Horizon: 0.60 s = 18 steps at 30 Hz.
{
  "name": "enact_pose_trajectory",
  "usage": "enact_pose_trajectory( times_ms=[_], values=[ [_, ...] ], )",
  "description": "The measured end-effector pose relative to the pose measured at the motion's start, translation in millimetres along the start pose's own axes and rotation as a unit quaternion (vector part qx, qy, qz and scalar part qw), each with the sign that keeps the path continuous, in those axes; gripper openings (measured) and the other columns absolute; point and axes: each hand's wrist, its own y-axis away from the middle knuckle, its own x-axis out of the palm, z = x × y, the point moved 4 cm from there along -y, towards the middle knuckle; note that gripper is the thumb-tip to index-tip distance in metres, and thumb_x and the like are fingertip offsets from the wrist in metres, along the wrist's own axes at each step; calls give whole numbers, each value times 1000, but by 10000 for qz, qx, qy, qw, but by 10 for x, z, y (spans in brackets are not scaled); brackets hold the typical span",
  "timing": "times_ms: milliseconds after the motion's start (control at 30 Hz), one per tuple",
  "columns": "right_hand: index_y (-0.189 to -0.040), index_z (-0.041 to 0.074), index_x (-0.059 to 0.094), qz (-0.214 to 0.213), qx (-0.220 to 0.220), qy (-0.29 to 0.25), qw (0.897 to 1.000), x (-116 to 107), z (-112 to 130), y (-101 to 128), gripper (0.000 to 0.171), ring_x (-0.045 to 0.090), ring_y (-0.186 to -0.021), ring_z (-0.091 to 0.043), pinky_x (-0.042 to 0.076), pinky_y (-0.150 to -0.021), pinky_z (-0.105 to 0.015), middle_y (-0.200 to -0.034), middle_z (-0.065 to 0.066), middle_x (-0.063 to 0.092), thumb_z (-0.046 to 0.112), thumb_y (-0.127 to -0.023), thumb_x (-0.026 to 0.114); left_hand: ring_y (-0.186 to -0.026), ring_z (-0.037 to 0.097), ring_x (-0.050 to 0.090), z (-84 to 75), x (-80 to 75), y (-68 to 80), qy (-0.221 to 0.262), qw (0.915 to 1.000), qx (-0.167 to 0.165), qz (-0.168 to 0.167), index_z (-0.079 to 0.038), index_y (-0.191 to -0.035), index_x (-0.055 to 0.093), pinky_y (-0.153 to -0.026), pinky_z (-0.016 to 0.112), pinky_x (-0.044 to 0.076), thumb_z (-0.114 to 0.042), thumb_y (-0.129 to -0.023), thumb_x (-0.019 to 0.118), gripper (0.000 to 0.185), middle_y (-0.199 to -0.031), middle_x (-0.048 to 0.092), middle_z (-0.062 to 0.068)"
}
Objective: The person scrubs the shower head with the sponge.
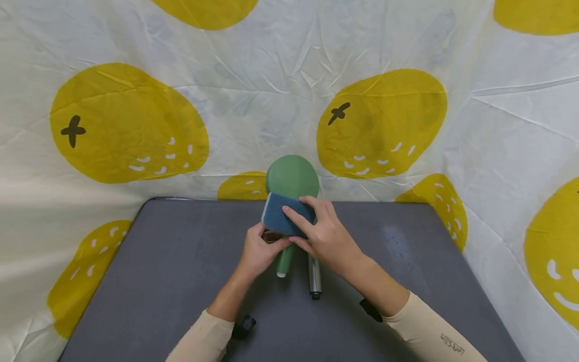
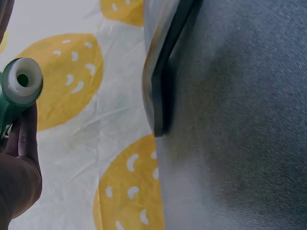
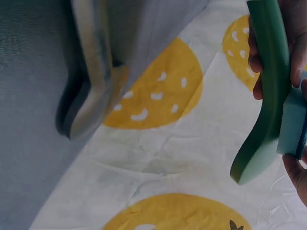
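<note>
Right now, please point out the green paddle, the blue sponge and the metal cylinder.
green paddle (image 1: 291,176), head view, on its round face above the sponge.
blue sponge (image 1: 277,216), head view, on its dark blue face left of the fingers.
metal cylinder (image 1: 314,276), head view, on its bare lower part.

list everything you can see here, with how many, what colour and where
Paddle: one, green, round head, held upright over the table's far middle.
Sponge: one, blue, pressed against the paddle's face.
Metal cylinder: one, silver with a dark tip, lying on the table beside the paddle's handle.
Table: one, dark grey.
Backdrop cloth: one, white with yellow fruit prints, behind and around the table.
Left hand: grips the paddle's handle.
Right hand: holds the sponge.
</note>
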Motion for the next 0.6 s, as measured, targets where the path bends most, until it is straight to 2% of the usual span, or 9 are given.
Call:
enact_pose_trajectory(
  times_ms=[200, 367, 600],
  values=[
    [-147, 14, 58, 155, 49, 60, 9998, 17, 36, 61, 69, 53, -118, -44, 53, -98, -54, -140, -29, 49, 32, -86, 86, -102, 37, 74, 19, -2, 33, -24, 10000, -84, 42, -1, -136, 63, -83, 33, 64, -3, -89, 79, 50, -124, 69, 23],
    [-147, 15, 58, 203, 116, 60, 9997, -45, -23, -18, 65, 52, -120, -44, 54, -99, -53, -143, -27, 48, 29, -88, 84, -103, 38, 74, 20, 29, 61, 92, 9997, -150, 187, 0, -136, 62, -83, 33, 64, -4, -90, 78, 48, -122, 70, 24],
    [-145, 15, 59, 59, 311, -67, 9995, -186, -269, -298, 61, 51, -121, -47, 52, -102, -56, -143, -28, 47, 23, -90, 83, -98, 17, 77, 8, 85, 46, 511, 9968, 77, 610, 0, -155, 42, -82, 34, 64, 1, -92, 75, 71, -126, 67, 29]
  ],
)
